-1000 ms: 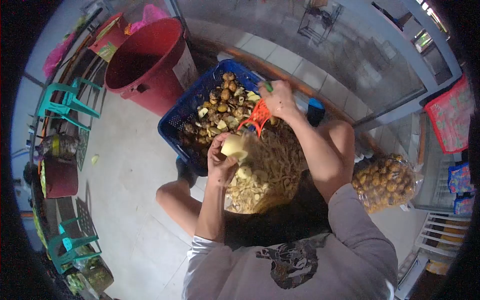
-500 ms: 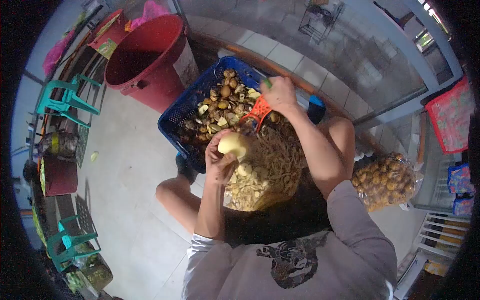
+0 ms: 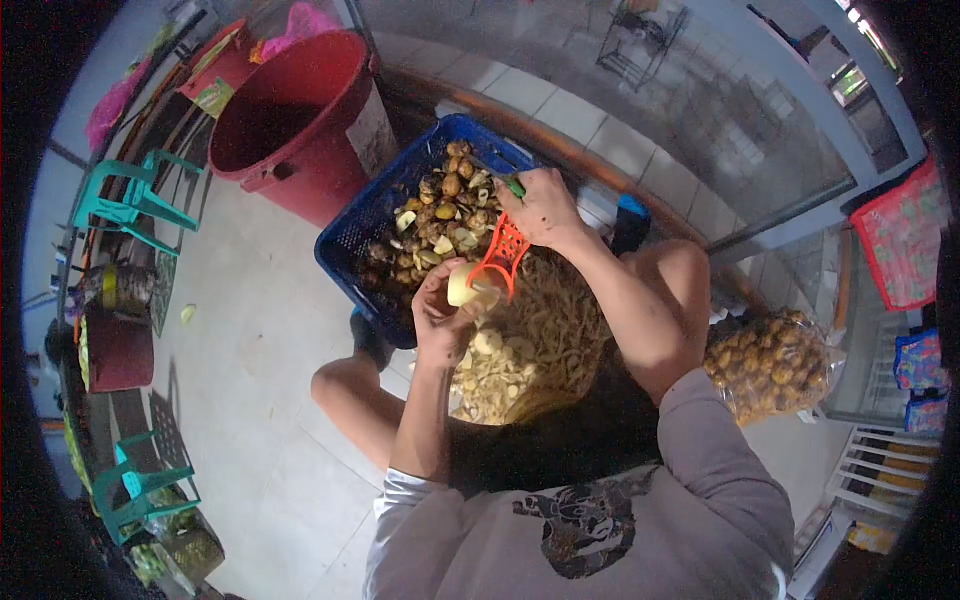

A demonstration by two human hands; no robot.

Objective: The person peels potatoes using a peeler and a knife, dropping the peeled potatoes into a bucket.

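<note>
A person sits low over a pale tiled floor (image 3: 260,300), which spreads out to the left of both hands' fingers. Glass panels (image 3: 720,120) stand beyond the right fingers. A large red tub (image 3: 310,190) stands farther off, up and left of the fingers, and green chairs (image 3: 135,195) line the far left.

The right hand (image 3: 545,208) has its fingers closed around the handle end of an orange peeler (image 3: 507,243); a green piece (image 3: 514,187), hard to identify, shows at the top of that fist. The peeler's long axis slants down and left from the right fingers, its forked end pointing toward the left hand (image 3: 437,310). The left fingers are partly curled, holding a pale potato (image 3: 459,287) between fingertips and thumb. The forked end overlaps the potato's right edge; blur hides the potato's long axis.

Counted: one peeler, one potato in hand, one large red tub, two green chairs. One blue crate (image 3: 336,258) sits just beyond the left fingers, with brown potatoes (image 3: 425,215) too many to count. One heap of peelings (image 3: 560,310) lies below the right fingers, and one clear bag of potatoes (image 3: 775,365) lies well to their right.
</note>
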